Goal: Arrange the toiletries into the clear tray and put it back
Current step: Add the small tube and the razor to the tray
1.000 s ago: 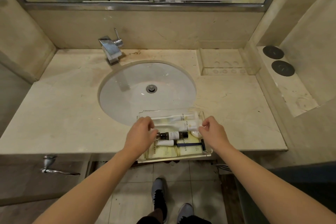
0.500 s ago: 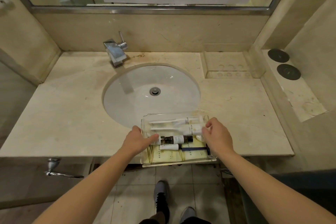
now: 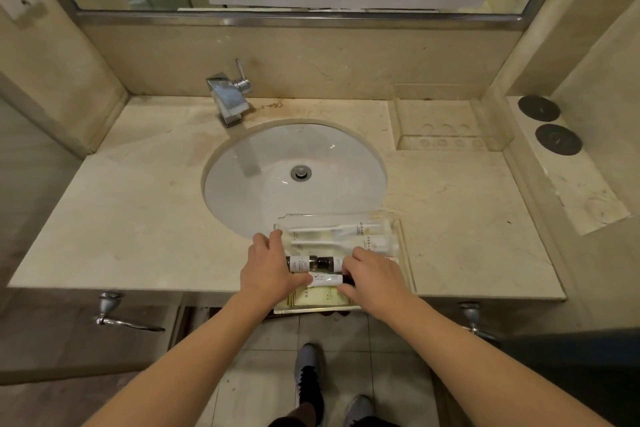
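Note:
The clear tray (image 3: 404,255) sits at the counter's front edge, its far end over the sink's rim. Inside lie two white wrapped toothbrushes (image 3: 329,229), small dark bottles with white labels (image 3: 317,263), a white tube (image 3: 325,279) and yellowish packets (image 3: 320,298). My left hand (image 3: 268,270) rests on the tray's left side, with its thumb touching the tube's left end. My right hand (image 3: 375,279) is over the tray's right half, its fingers curled around the tube's right end and hiding what lies beneath.
A white sink (image 3: 294,163) with a chrome faucet (image 3: 228,99) lies behind the tray. A second clear holder (image 3: 446,130) stands at the back right, beside two dark discs (image 3: 557,139) on a side ledge. Chrome hooks (image 3: 110,310) hang below the counter.
Both hands have moved from the tray's sides inward over its contents. The right hand now covers the blue razor and grips the white tube's end. The tray has stayed put.

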Available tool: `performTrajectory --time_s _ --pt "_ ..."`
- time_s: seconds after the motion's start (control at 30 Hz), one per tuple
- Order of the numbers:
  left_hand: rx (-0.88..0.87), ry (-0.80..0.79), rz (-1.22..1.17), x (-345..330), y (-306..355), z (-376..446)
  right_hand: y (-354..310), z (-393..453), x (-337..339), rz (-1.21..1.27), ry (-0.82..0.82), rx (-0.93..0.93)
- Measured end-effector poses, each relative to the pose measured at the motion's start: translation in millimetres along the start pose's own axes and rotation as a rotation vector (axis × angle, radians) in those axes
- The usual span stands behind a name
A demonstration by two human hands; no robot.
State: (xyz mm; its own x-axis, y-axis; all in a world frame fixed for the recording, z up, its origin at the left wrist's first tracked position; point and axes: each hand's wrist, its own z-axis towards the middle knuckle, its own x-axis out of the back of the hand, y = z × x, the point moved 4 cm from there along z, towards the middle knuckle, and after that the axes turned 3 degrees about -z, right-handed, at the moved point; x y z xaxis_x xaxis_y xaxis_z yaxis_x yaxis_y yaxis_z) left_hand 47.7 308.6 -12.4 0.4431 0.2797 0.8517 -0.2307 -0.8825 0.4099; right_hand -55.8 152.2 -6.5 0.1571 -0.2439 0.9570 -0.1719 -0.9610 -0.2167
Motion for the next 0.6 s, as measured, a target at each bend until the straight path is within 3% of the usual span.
performTrajectory --time_s 0.3,0.6 --pt "0.006 0.006 -0.002 -1 -1 -2 -5 -3 -4 0.019 0.027 0.04" --pt "0.013 0.037 -0.062 3 4 -2 24 -1 20 0.434 -0.021 -0.078"
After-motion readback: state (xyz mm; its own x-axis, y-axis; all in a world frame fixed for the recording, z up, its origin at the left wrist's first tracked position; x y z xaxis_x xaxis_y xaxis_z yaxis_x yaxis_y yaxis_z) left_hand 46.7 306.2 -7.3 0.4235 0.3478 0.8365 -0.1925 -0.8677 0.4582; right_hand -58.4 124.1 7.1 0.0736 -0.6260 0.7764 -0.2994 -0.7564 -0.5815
